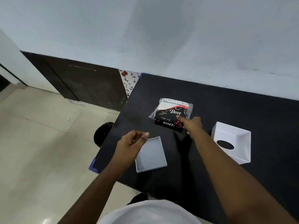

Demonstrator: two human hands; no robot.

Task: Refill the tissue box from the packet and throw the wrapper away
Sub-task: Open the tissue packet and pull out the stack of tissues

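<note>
A sealed tissue packet (pixel 169 110), black, red and white with "Dove" printed on it, lies on the black table (pixel 242 110) near the wall. My right hand (pixel 191 124) reaches over its near edge, fingertips touching the wrapper, not closed around it. The white tissue box is in two parts. Its shallow tray (pixel 151 155) lies near the table's left front edge. Its cover (pixel 233 141) lies upside down at the right, the oval slot facing down. My left hand (pixel 131 143) hovers at the tray's left edge, fingers loosely curled, holding nothing.
A black bin (pixel 103 133) stands on the pale tiled floor just left of the table. A dark cabinet (pixel 80 84) runs along the wall at the left. The white wall borders the table's far edge. My white shirt (pixel 150 212) fills the bottom.
</note>
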